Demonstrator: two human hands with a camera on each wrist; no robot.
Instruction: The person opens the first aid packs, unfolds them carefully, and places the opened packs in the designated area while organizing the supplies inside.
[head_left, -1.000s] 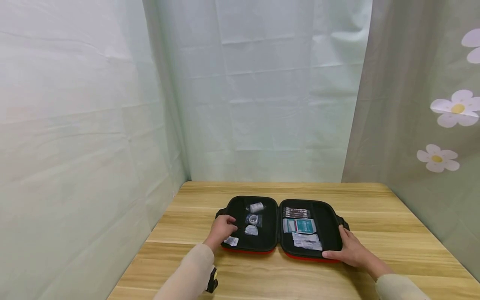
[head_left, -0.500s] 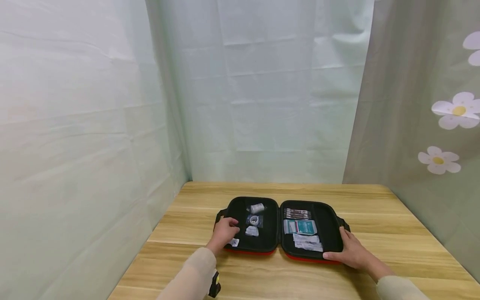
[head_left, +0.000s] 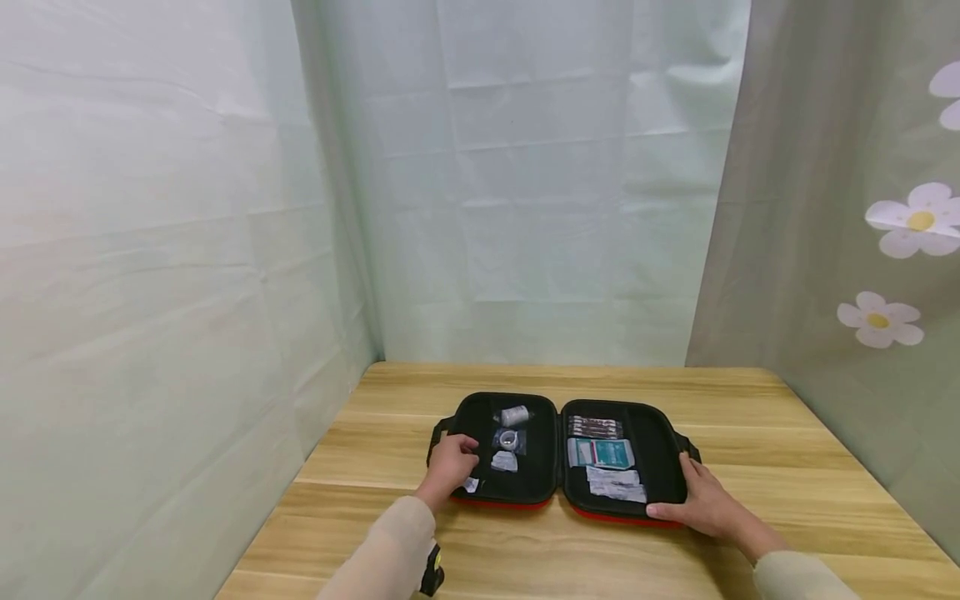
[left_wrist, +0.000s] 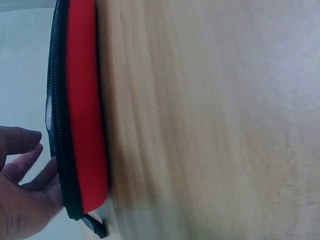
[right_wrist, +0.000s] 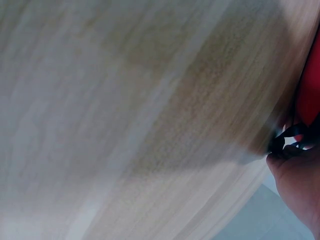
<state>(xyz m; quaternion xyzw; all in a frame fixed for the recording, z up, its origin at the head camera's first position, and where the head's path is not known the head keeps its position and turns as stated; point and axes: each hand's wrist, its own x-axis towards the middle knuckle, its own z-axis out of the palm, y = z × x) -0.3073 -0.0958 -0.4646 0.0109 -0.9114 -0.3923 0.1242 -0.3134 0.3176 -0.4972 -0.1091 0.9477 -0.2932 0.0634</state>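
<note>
A black-lined, red-shelled first aid case lies unfolded on the table. My left hand is over its left half, loosely bent fingers apart, partly covering a small white packet. Nothing shows between the thumb and fingers in the left wrist view. My right hand grips the case's right edge, thumb on the front corner, fingers by the handle. The left half also carries a wrapped white roll, a tape roll and another white packet. Teal packets lie in the right half.
The right half also has a row of brown swabs and several white strips. The wooden table ends against pale curtains at the back and sides. A black handle strap sticks out on the case's left.
My left hand has moved slightly right and covers more of the small white packet at the lower left. The right hand stays on the case edge.
</note>
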